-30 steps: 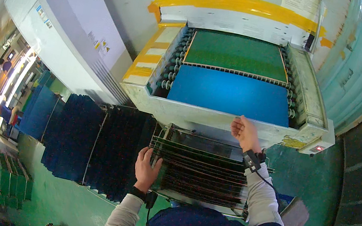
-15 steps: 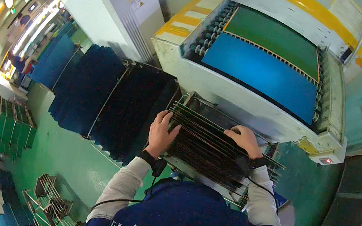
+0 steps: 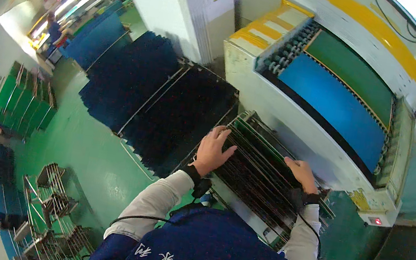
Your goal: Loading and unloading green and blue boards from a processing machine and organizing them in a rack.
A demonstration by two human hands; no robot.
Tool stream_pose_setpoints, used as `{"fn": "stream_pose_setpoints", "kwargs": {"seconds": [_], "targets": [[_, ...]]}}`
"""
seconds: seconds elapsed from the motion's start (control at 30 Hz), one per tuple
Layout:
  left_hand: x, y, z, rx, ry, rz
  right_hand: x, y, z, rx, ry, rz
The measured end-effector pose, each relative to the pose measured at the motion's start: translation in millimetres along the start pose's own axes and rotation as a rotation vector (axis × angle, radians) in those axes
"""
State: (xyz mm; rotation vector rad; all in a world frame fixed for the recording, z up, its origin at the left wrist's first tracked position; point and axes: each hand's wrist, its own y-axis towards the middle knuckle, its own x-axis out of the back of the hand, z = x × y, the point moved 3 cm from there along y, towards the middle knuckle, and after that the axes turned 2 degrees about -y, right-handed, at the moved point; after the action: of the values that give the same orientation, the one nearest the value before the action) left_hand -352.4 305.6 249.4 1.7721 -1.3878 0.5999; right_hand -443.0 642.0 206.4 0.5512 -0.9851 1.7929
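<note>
In front of me stands a metal rack [image 3: 246,115] with several thin, dark panels [image 3: 253,173] packed on edge in rows. My left hand [image 3: 212,151] rests at the left end of the panels, its fingers spread and the thumb apart. Over the right end is my right hand [image 3: 302,174], thumb and forefinger stretched out along the top edges; its other fingers are partly hidden. Between the two hands, a green panel [image 3: 265,149] shows its upper face near the far side of the rack.
Beyond the rack is a white roller machine [image 3: 297,124] carrying a blue panel [image 3: 333,104] and a green panel [image 3: 358,72]. Stacked dark blue panels [image 3: 133,82] stand to the left. Racked green panels [image 3: 23,99] and an open metal rack [image 3: 55,203] are farther left.
The view has turned, so the machine and rack sit farther right. Both hands stay at the two ends of the panels, and the green panel's face between them shows more now.
</note>
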Motion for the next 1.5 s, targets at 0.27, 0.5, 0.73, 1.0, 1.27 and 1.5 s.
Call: {"fn": "stream_pose_setpoints", "kwargs": {"seconds": [0.27, 0.5, 0.73, 1.0, 1.27, 1.5], "targets": [[2, -5, 0, 0.021, 0.008, -0.020, -3, -10, 14, 0.045, -0.175, -0.195], [4, -4, 2, -0.028, -0.035, -0.027, -12, -4, 3, 0.170, -0.159, -0.192], [5, -9, 6, 0.009, -0.050, -0.023, -13, 8, -1, 0.130, -0.177, -0.117], [5, -8, 4, 0.023, -0.076, 0.004, -14, 24, -26, 0.219, -0.200, -0.169], [8, -10, 2, 0.017, -0.049, -0.004, -20, 23, -26, 0.125, -0.211, -0.129], [7, -10, 3, 0.008, 0.008, 0.041, -22, 22, -23, 0.162, -0.170, -0.147]]}}
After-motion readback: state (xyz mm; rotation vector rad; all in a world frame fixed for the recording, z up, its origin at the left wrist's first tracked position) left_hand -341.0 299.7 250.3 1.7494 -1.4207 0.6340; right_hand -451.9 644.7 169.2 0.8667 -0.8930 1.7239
